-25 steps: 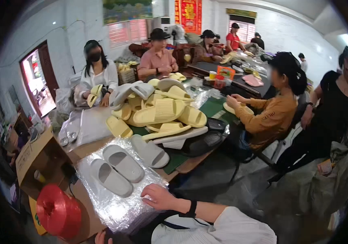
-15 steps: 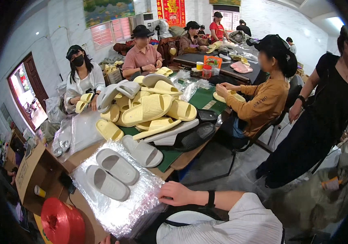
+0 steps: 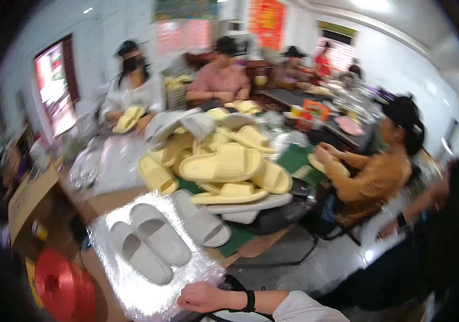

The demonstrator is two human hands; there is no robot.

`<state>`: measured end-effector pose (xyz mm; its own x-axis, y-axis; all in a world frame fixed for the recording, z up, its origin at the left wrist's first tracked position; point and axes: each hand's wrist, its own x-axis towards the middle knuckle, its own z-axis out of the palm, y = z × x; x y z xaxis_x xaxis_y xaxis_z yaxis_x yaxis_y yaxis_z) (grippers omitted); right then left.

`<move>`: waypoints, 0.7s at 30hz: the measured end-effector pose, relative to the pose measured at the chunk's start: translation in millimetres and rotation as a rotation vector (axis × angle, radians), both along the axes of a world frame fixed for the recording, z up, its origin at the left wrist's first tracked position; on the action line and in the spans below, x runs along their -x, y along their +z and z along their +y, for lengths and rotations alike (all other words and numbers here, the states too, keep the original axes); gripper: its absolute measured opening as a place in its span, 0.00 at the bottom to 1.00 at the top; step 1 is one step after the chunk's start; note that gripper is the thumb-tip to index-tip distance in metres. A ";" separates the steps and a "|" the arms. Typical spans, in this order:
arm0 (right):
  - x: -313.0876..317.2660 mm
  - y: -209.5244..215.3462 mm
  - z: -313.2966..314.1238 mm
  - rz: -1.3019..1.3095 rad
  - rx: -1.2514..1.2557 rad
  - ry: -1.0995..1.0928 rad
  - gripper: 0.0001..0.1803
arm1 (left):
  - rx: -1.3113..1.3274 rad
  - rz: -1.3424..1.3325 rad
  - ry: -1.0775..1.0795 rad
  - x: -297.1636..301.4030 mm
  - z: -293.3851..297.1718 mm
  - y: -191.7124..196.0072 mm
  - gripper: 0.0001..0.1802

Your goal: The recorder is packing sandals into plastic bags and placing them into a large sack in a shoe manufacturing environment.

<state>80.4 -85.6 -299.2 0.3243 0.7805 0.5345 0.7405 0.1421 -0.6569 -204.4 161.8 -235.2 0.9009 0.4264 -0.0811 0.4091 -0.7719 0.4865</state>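
Nearby, grey slippers [image 3: 164, 244], beyond right hand [image 3: 202, 297]

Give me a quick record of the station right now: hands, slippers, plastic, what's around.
Left hand: not in view
Right hand: at the near edge of the clear plastic; blur hides whether it grips
Grey pair: slippers side by side on the plastic
Single grey slipper: right of the pair
Slipper pile: mostly yellow, some grey, beyond the pair
Red roll: lower left, near the open cardboard box

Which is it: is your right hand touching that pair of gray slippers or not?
Apart: the head view shows shiny plastic between the right hand and the pair of gray slippers.
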 end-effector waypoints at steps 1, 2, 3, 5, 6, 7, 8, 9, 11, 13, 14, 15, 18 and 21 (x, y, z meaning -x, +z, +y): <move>-3.0 11.3 2.8 0.000 -0.083 -0.012 0.06 | 0.027 0.065 0.046 -2.0 -3.3 12.0 0.22; -4.8 15.1 1.8 -0.012 -0.081 -0.038 0.06 | -0.137 0.056 0.037 0.5 -5.3 13.5 0.22; -6.9 16.1 4.1 -0.025 -0.086 -0.060 0.06 | -0.095 0.080 0.113 -6.4 -14.2 31.3 0.22; -8.4 25.8 1.8 -0.039 -0.022 -0.116 0.06 | -0.073 0.129 0.189 -2.6 -12.6 36.0 0.23; -6.3 34.4 0.8 -0.039 0.038 -0.143 0.06 | -0.103 0.102 0.225 4.3 -16.6 31.2 0.23; -4.5 31.9 5.0 -0.033 0.041 -0.104 0.06 | -0.134 0.077 0.238 11.1 -18.7 29.7 0.23; -3.1 28.8 8.0 -0.022 0.056 -0.090 0.06 | -0.130 0.086 0.266 18.7 -22.7 31.5 0.23; -1.6 26.0 9.9 -0.014 0.072 -0.084 0.06 | -0.122 0.114 0.289 23.7 -26.3 34.4 0.23; 2.6 22.8 7.1 -0.007 0.128 -0.049 0.06 | -0.108 0.151 0.313 31.1 -29.0 34.5 0.23; 7.3 24.3 5.1 -0.010 0.174 -0.049 0.06 | -0.180 0.128 0.250 41.2 -23.4 22.4 0.23; 11.0 26.8 4.6 -0.031 0.170 -0.061 0.06 | -0.144 0.140 0.247 37.0 -26.1 32.4 0.24; 13.1 26.6 3.4 -0.011 0.138 -0.079 0.06 | -0.137 0.152 0.278 34.7 -27.3 37.0 0.24; 25.3 36.7 0.7 0.037 0.173 -0.075 0.05 | -0.279 0.058 0.155 38.8 -32.4 49.3 0.24; 37.0 41.3 -0.1 0.048 0.142 0.005 0.05 | -0.282 0.054 0.146 46.4 -42.9 67.1 0.24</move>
<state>43.4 -85.7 -258.0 0.3427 0.8489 0.4024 0.7073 0.0488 -0.7053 -250.8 118.9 -168.1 0.8264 0.5630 0.0125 0.5447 -0.8048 0.2358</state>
